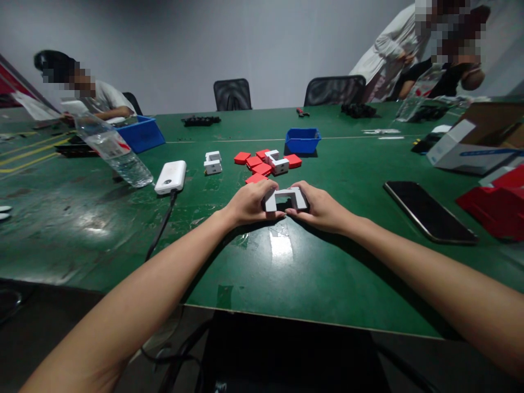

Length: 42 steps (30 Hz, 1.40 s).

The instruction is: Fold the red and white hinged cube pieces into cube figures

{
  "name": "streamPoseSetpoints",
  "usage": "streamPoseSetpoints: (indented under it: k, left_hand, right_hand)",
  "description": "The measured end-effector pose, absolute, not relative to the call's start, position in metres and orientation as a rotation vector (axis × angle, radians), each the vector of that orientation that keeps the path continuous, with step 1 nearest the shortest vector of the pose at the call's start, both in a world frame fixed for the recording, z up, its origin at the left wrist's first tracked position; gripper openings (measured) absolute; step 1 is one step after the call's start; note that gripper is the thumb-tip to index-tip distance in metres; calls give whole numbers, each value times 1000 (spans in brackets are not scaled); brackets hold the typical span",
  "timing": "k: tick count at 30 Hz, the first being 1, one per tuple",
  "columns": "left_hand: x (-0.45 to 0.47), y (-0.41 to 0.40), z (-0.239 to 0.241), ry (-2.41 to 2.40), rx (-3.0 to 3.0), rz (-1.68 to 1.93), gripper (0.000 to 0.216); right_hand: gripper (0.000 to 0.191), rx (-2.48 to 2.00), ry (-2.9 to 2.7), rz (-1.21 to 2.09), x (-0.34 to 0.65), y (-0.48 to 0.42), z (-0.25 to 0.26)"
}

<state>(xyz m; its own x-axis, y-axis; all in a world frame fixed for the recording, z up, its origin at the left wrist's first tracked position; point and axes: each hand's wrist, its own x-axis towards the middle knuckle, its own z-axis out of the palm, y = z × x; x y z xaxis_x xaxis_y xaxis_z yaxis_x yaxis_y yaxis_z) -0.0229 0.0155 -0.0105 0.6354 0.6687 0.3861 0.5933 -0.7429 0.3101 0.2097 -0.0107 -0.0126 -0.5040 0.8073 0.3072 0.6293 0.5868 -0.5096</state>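
Between my two hands is a white U-shaped bracket (290,193), held just above the green table. My left hand (254,203) grips its left arm, thumb along the top and fingers curled beneath. On the right arm of the bracket, my right hand (321,207) closes the same way. Just beyond my hands lie several red square blocks (261,169). A similar white bracket (280,164) rests among the red blocks, and another white bracket (213,162) stands to their left. The fingertips under the held bracket are partly hidden.
Left stand a white power bank (171,177) with a black cable and a tilted water bottle (114,150). A small blue bin (303,141) sits behind the blocks. At right are a phone (429,211), a red bag-like item (497,204) and an open box (470,142). Other people are across the table.
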Motion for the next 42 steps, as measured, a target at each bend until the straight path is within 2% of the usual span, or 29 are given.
streamPoseSetpoints:
  k: [14, 22, 28, 35, 42]
  left_hand:
    - [-14, 15, -6, 1069, 2595, 598, 59]
    - [-20, 22, -9, 1063, 2616, 481, 68]
    - [-14, 11, -11, 1041, 2669, 361, 71]
    - [-13, 11, -10, 1078, 2715, 248, 59]
    - [-14, 13, -8, 1026, 2767, 287, 53]
  right_hand:
    - [39, -1131, -2206, 523, 210, -7, -12]
    - [53, -1016, -1708, 917, 198, -11, -19]
    - [58, -961, -1775, 755, 197, -15, -10]
    - [34, -1038, -2252, 503, 199, -14, -17]
    - [38, -1027, -2381, 380, 203, -9, -17]
